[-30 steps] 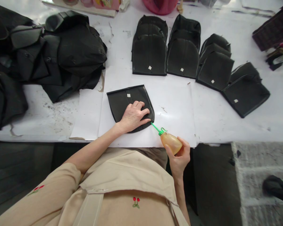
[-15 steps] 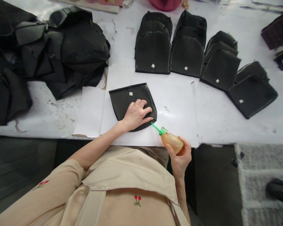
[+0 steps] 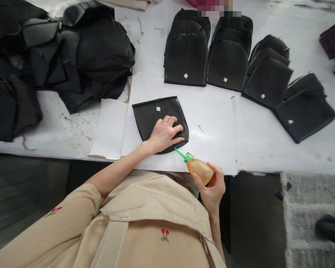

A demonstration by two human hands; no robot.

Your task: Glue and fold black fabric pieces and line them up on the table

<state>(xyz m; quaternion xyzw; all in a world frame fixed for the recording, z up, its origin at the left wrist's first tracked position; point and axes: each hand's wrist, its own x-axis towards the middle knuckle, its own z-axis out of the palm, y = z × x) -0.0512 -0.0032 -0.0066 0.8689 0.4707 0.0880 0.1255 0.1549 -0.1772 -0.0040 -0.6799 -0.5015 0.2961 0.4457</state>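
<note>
amber bottle (image 3: 200,171) in right fingers (image 3: 217,170)

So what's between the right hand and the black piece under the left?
In the head view: the yellowish bottle the right hand holds, its green nozzle at the edge of the black piece.

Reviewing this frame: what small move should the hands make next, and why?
Probably the right hand should guide the bottle so its green nozzle runs a little along the black piece's curved near edge: the tip is already at that edge, and the left hand lies on the piece, seemingly steadying it.
</note>
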